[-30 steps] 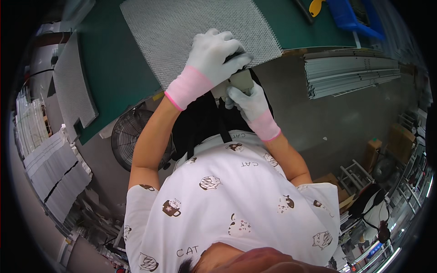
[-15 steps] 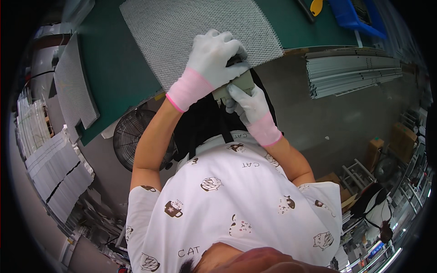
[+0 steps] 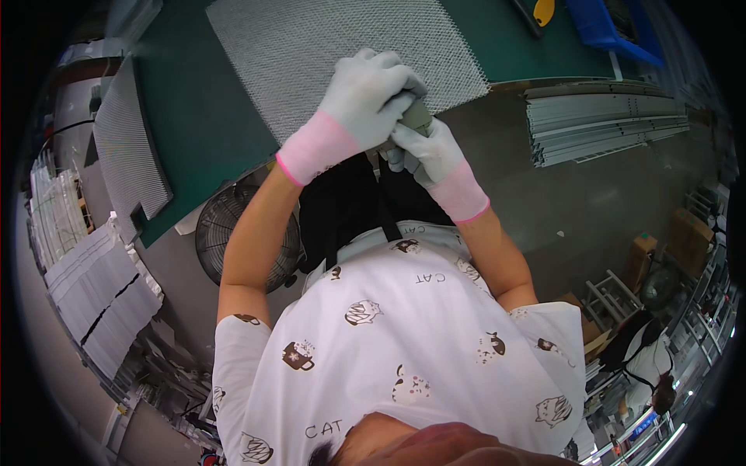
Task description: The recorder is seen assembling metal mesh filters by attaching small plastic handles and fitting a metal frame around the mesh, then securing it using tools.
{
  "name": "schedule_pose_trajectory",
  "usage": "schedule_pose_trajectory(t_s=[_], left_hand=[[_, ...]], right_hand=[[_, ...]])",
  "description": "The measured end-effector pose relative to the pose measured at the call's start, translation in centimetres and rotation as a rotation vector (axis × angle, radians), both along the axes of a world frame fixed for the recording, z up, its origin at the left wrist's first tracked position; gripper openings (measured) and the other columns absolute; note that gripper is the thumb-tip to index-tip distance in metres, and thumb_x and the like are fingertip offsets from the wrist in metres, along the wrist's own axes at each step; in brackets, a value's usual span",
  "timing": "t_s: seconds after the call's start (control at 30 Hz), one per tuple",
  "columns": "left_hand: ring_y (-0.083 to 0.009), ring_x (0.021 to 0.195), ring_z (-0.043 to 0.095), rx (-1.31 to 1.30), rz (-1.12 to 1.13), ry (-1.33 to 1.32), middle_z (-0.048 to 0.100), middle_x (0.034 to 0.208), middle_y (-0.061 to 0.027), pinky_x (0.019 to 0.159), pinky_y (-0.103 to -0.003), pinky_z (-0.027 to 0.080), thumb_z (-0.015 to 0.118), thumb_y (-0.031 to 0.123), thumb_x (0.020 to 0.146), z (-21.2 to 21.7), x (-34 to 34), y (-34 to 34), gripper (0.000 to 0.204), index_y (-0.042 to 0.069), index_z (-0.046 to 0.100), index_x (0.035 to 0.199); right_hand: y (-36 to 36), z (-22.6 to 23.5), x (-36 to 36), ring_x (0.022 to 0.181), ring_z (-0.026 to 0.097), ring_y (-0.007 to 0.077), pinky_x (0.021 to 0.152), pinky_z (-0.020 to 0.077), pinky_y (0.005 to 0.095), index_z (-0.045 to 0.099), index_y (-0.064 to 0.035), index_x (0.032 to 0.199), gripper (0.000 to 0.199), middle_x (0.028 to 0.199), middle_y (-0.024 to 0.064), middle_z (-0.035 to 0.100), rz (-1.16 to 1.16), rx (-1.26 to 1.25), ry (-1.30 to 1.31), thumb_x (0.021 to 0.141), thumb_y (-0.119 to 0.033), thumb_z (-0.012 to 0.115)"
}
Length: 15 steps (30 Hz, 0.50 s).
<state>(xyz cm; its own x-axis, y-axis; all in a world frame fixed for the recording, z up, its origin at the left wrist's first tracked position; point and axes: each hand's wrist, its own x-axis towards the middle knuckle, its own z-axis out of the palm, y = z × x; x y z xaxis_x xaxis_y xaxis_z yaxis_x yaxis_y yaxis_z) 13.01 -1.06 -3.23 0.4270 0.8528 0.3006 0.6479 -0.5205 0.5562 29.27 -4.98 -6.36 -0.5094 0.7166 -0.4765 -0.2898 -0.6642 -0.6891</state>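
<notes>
Both my hands wear pale grey gloves with pink cuffs. My left hand (image 3: 365,97) is wrapped over a small grey-green object (image 3: 416,118) at the near edge of the green table (image 3: 202,116). My right hand (image 3: 426,151) grips the same object from below. Most of the object is hidden by the fingers, so I cannot tell what it is. Just beyond the hands a large sheet of silver wire mesh (image 3: 326,46) lies flat on the table.
A second mesh panel (image 3: 128,147) lies at the table's left end. A round fan (image 3: 249,233) stands under the table. Stacked white panels (image 3: 97,287) sit at the left, long metal strips (image 3: 606,128) at the right, a blue bin (image 3: 606,27) at the far right.
Both hands have stayed clasped on the object at the table edge; they shifted only slightly.
</notes>
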Motion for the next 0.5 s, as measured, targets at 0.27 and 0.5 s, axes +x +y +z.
schedule_pose_trajectory(t_s=[0.27, 0.5], left_hand=[[-0.0338, 0.131, 0.040, 0.169, 0.276, 0.657, 0.043, 0.143, -0.0113, 0.108, -0.053, 0.026, 0.052, 0.037, 0.090, -0.7, -3.1, -0.6, 0.054, 0.013, 0.043, 0.137], [-0.0341, 0.129, 0.042, 0.177, 0.268, 0.612, 0.046, 0.139, -0.0116, 0.108, -0.055, 0.028, 0.054, 0.041, 0.090, -0.5, -1.5, -2.2, 0.055, 0.012, 0.045, 0.136]], right_hand=[[-2.6, 1.0, 1.0, 0.061, 0.054, 0.0082, 0.053, 0.0434, 0.0238, 0.058, -0.0029, 0.103, 0.027, 0.079, 0.0018, 0.059, -0.009, -0.032, -0.090, 0.094, -0.028, 0.059], [-4.6, 1.4, 2.0, 0.060, 0.050, 0.0061, 0.053, 0.0404, 0.0221, 0.059, -0.0022, 0.100, 0.026, 0.076, 0.0006, 0.057, -0.092, 0.002, -0.096, 0.095, -0.028, 0.058]])
